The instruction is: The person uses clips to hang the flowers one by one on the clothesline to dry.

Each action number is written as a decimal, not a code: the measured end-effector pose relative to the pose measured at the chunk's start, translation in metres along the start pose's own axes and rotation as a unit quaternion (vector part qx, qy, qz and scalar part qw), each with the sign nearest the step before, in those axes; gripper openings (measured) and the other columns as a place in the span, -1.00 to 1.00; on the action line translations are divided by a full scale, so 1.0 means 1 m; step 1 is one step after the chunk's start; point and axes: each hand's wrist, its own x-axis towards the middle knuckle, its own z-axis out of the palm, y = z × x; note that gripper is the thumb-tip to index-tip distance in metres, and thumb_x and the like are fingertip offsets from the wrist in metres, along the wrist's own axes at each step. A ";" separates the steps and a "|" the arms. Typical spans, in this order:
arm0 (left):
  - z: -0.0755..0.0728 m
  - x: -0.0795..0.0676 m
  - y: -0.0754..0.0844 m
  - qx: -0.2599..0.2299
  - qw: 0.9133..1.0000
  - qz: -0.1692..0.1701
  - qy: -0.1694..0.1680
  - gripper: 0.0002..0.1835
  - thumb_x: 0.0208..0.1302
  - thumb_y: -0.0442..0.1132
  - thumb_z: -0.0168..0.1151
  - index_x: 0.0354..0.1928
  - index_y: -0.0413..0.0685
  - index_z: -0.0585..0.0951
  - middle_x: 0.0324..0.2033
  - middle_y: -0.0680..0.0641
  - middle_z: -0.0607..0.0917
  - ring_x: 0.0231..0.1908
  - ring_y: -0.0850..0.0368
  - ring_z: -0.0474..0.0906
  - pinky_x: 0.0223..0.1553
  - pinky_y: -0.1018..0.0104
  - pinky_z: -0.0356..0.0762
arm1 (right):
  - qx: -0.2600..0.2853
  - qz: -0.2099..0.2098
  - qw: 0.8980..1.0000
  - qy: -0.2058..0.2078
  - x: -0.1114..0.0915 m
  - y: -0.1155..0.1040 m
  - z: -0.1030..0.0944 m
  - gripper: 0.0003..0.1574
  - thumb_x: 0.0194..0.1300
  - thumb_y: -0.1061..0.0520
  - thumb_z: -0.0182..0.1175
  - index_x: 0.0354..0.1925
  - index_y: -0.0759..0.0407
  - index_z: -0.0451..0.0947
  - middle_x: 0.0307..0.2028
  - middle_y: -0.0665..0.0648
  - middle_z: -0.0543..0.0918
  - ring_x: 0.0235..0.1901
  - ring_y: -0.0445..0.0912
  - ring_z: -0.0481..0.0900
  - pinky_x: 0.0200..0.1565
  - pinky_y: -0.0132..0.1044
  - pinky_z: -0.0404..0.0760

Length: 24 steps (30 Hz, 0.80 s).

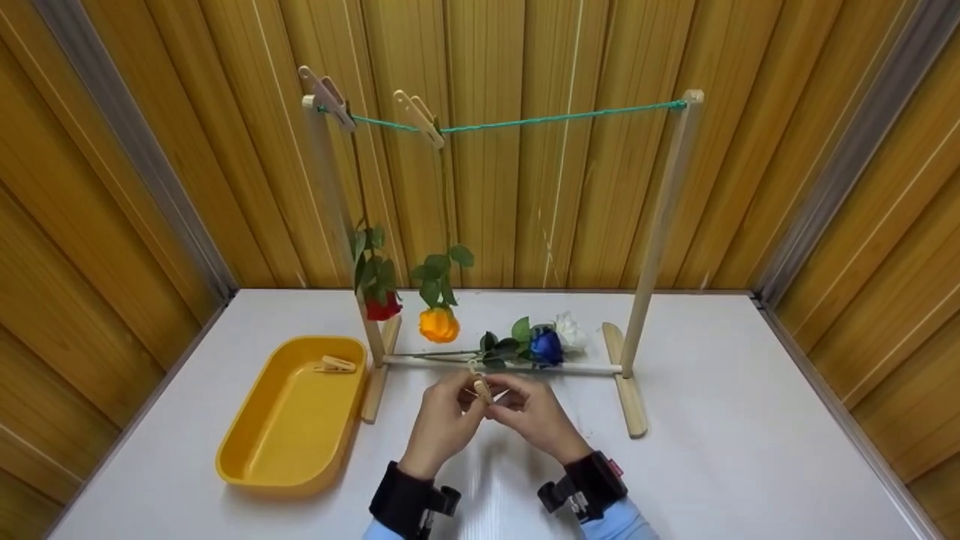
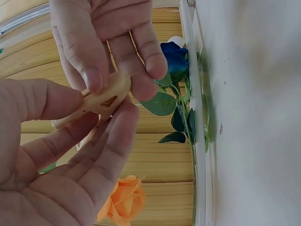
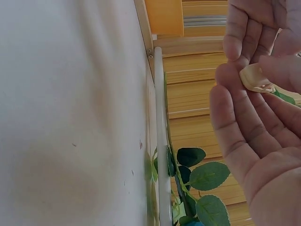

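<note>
Near the middle of the table, my left hand (image 1: 444,421) and right hand (image 1: 541,417) meet at a wooden clothespin (image 1: 482,391). The left wrist view shows the left thumb and fingers pinching the clothespin (image 2: 107,98), with the right thumb pressed on its other end. From the right wrist, the clothespin (image 3: 256,78) appears between the right thumb and fingers. Just beyond the hands, a blue rose (image 1: 546,346) and a white rose (image 1: 571,332) lie by the stand's lower bar. A red rose (image 1: 383,306) and an orange rose (image 1: 439,325) hang upside down behind.
A wooden stand (image 1: 660,232) carries a green line (image 1: 555,118). Two clothespins, a left one (image 1: 328,97) and another (image 1: 420,118), clip the hanging stems. At left, a yellow tray (image 1: 259,469) has clothespin pieces (image 1: 336,365) inside. Wood-patterned walls enclose the white table (image 1: 750,450).
</note>
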 end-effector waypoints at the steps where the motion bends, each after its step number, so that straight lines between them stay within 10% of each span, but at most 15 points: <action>1: 0.000 0.000 0.001 -0.001 1.000 -0.002 -0.001 -0.93 0.35 -0.42 0.26 -0.19 -0.18 0.69 -0.29 -0.06 0.74 -0.32 0.14 0.70 -0.27 0.31 0.66 | 0.001 0.003 1.000 0.001 0.000 -0.001 0.000 -0.49 0.32 0.30 0.37 0.22 0.41 0.58 -0.09 0.34 0.72 -0.27 -0.03 0.77 -0.15 -0.34 0.71; 11: -0.006 0.002 0.001 -0.022 0.999 -0.032 -0.007 -0.92 0.32 -0.42 0.29 -0.19 -0.17 0.61 -0.28 -0.08 0.73 -0.30 0.07 0.73 -0.25 0.32 0.68 | -0.002 -0.007 1.000 0.003 -0.001 -0.003 -0.003 -0.53 0.32 0.36 0.34 0.18 0.44 0.59 -0.12 0.35 0.74 -0.29 -0.04 0.77 -0.18 -0.37 0.69; 24: -0.013 0.002 -0.003 -0.010 0.998 -0.047 -0.031 -0.42 0.08 -0.49 0.49 0.16 -0.29 0.51 -0.15 -0.17 0.70 -0.23 -0.05 0.72 -0.20 0.00 0.73 | -0.049 -0.016 0.999 0.003 -0.003 -0.005 -0.005 -0.60 0.26 0.37 0.36 0.08 0.37 0.68 -0.05 0.30 0.75 -0.27 -0.06 0.70 -0.18 -0.34 0.68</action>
